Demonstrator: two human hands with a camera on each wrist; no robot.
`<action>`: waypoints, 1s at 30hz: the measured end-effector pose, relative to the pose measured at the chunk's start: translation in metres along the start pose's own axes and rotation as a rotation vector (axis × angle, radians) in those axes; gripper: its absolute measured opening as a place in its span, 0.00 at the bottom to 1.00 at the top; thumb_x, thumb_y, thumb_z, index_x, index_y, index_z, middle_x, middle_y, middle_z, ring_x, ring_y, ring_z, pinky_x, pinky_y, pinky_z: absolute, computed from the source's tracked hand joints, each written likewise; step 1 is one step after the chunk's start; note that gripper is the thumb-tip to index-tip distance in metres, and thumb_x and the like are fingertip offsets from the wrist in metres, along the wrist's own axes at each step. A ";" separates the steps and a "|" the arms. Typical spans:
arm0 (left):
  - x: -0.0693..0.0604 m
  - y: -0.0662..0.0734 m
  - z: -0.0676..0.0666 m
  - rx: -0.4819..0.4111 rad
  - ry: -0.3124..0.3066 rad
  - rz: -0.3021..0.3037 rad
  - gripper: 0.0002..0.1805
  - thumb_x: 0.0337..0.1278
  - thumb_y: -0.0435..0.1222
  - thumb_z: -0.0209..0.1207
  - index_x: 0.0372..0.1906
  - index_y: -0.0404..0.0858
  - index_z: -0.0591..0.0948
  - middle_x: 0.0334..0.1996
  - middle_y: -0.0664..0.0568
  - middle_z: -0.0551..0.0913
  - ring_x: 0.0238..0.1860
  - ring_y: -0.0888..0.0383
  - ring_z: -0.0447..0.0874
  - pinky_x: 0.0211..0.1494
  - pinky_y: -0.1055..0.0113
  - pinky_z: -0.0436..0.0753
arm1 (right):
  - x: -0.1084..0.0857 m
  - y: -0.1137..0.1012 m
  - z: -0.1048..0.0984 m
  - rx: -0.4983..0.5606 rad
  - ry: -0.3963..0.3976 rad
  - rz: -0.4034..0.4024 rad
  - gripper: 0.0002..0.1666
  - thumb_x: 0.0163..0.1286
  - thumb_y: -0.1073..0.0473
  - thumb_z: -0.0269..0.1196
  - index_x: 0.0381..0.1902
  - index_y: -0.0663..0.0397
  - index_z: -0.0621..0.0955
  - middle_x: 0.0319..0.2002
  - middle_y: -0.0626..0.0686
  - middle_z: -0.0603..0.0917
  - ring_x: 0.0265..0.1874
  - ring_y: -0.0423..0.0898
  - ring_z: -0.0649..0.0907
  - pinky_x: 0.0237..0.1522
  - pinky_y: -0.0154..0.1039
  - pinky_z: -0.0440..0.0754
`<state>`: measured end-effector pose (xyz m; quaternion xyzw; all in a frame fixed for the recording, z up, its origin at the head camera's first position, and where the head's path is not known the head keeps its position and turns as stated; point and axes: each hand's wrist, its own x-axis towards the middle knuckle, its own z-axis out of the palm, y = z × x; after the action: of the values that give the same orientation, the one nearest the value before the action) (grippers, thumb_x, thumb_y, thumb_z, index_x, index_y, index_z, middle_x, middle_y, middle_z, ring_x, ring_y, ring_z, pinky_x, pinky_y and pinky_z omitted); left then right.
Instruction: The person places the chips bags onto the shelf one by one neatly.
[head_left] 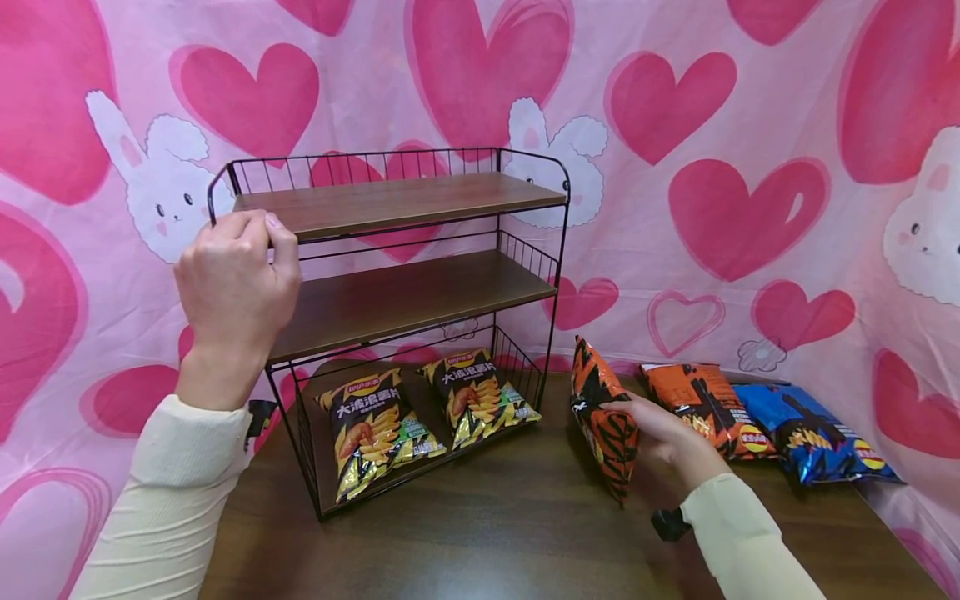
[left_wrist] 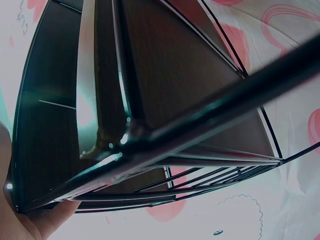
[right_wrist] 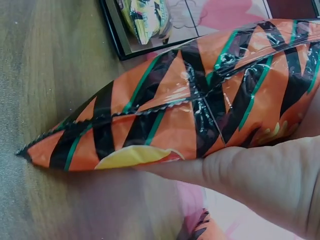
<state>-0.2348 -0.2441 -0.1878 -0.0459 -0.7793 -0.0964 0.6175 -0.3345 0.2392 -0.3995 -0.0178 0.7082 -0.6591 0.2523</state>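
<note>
Orange bag [head_left: 602, 408]: pinches it with right hand [head_left: 662, 427], grips rack [head_left: 420, 200] with left hand [head_left: 238, 287]; could knock black bags [head_left: 480, 396] between hands by swinging inward too fast.

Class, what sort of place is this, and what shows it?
Perhaps a mock shop display: a three-tier rack holding two dark snack bags, an orange bag in the right hand, and a heart-patterned backdrop behind.

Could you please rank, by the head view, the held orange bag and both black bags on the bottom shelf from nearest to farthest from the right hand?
1. The held orange bag, in the right hand.
2. The right black bag, left of the hand, on the bottom shelf.
3. The left black bag, farther left on that shelf.
</note>
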 end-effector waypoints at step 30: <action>0.000 0.001 0.001 -0.001 0.001 -0.003 0.29 0.75 0.43 0.43 0.38 0.23 0.86 0.35 0.31 0.86 0.31 0.28 0.81 0.32 0.36 0.78 | -0.002 0.026 -0.015 0.330 -0.150 -0.027 0.27 0.83 0.51 0.49 0.74 0.51 0.60 0.54 0.51 0.80 0.56 0.51 0.79 0.60 0.59 0.76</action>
<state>-0.2350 -0.2430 -0.1882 -0.0449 -0.7791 -0.0977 0.6176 -0.3311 0.2572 -0.4230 -0.0349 0.5694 -0.7665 0.2951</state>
